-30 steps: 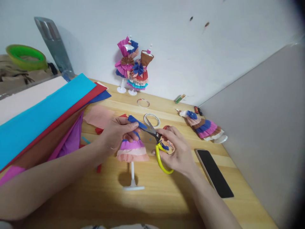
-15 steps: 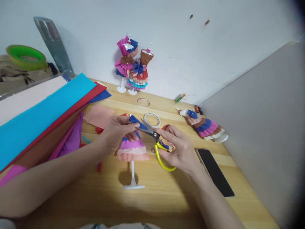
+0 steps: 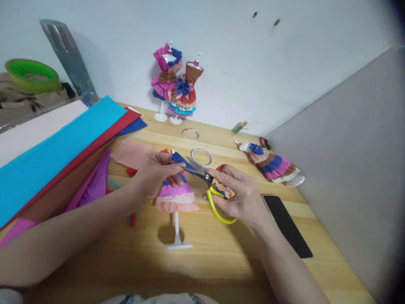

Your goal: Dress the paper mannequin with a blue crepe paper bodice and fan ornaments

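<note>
My left hand (image 3: 163, 169) pinches a small piece of dark blue crepe paper (image 3: 179, 158) between thumb and fingers. Yellow-handled scissors (image 3: 207, 177) are held in my right hand (image 3: 238, 190), their blades parted and touching the blue paper close to my left fingertips. Below and behind the hands stands a small dress form (image 3: 177, 230) on a white base. Its layered paper skirt (image 3: 176, 196) runs blue, violet, pale pink and peach, while its upper part is mostly hidden by my left hand and the blue paper. Colored scraps (image 3: 223, 188) show beside the scissors' handles.
Long folded crepe sheets (image 3: 69, 139) cover the left side. Two dressed forms (image 3: 185, 86) stand at the wall; another dressed form (image 3: 274, 166) lies at right. A tape roll (image 3: 202, 157), a phone (image 3: 286, 226), a green tape roll (image 3: 31, 76) and a bottle (image 3: 68, 57) surround the work.
The view shifts slightly. Both hands keep nearly the same positions, and the scissors remain at the blue paper with their blades a little apart.
</note>
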`<state>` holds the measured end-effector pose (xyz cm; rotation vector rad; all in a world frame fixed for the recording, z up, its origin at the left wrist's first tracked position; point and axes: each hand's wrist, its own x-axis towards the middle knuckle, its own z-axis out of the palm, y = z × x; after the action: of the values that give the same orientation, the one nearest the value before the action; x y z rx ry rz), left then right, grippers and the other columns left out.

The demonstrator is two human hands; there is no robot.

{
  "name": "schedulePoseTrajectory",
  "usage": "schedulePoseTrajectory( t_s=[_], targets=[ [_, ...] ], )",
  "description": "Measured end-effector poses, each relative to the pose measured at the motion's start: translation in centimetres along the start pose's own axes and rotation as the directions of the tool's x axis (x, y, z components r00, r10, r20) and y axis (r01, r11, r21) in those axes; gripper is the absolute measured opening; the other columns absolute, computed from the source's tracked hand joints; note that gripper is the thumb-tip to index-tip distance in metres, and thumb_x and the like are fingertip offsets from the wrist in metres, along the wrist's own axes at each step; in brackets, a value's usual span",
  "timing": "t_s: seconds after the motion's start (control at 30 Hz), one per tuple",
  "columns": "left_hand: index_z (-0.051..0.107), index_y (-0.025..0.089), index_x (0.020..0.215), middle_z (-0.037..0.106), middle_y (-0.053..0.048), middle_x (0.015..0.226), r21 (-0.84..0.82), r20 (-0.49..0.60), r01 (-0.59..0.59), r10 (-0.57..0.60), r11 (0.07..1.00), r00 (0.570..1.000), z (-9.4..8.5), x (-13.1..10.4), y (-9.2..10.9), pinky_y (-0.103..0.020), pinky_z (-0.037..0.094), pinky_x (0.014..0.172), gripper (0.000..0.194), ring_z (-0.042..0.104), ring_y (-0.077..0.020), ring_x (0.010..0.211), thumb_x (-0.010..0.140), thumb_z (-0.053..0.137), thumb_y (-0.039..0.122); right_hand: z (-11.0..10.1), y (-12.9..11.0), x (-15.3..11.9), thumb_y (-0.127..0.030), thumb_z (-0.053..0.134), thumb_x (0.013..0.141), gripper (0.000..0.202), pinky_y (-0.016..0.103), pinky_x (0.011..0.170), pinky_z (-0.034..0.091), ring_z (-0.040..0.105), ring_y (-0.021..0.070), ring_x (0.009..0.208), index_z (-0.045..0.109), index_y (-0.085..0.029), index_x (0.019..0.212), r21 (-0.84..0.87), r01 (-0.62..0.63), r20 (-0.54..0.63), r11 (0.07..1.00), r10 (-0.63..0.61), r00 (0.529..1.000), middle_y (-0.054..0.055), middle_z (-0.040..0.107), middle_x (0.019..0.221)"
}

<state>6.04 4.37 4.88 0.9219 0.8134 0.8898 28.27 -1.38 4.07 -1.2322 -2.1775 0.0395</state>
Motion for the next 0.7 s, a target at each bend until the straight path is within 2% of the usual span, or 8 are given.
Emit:
schedulePoseTrajectory(
  t_s=[0.27, 0.47, 0.7],
  targets=[
    [0.073, 0.013, 0.058, 0.067, -0.003, 0.051, 0.025, 0.001, -0.007, 0.007, 1.0, 1.0, -0.07, 0.01, -0.06, -0.019, 0.041, 0.04, 0.008, 0.058, -0.0104, 0.039, 0.059, 0.077, 0.02, -0.18, -0.11, 0.02, -0.038, 0.067, 0.086, 0.039, 0.027, 0.053, 0.044, 0.059, 0.0159, 0.064, 0.07, -0.018, 0.119, -0.032, 0.057, 0.016, 0.998, -0.056, 0.998, 0.007, 0.065, 0.082],
    [0.074, 0.014, 0.058, 0.066, -0.003, 0.049, 0.046, 0.019, -0.016, 0.015, 0.999, 1.0, -0.14, 0.02, -0.08, -0.02, 0.042, 0.042, 0.007, 0.057, -0.0107, 0.04, 0.062, 0.076, 0.02, -0.16, 0.03, 0.04, -0.036, 0.066, 0.088, 0.038, 0.027, 0.051, 0.044, 0.057, 0.0157, 0.062, 0.07, -0.014, 0.118, -0.041, 0.088, 0.029, 0.995, -0.086, 0.996, 0.007, 0.064, 0.077],
    [0.072, 0.013, 0.06, 0.065, -0.003, 0.048, 0.06, 0.035, -0.017, 0.015, 0.998, 0.999, -0.25, 0.06, -0.23, -0.02, 0.042, 0.042, 0.012, 0.057, -0.0097, 0.04, 0.064, 0.077, 0.023, -0.16, 0.13, 0.03, -0.035, 0.066, 0.089, 0.037, 0.026, 0.052, 0.044, 0.057, 0.0143, 0.061, 0.069, -0.017, 0.121, -0.025, 0.086, 0.034, 0.996, -0.086, 0.996, 0.006, 0.064, 0.078]
  ],
)
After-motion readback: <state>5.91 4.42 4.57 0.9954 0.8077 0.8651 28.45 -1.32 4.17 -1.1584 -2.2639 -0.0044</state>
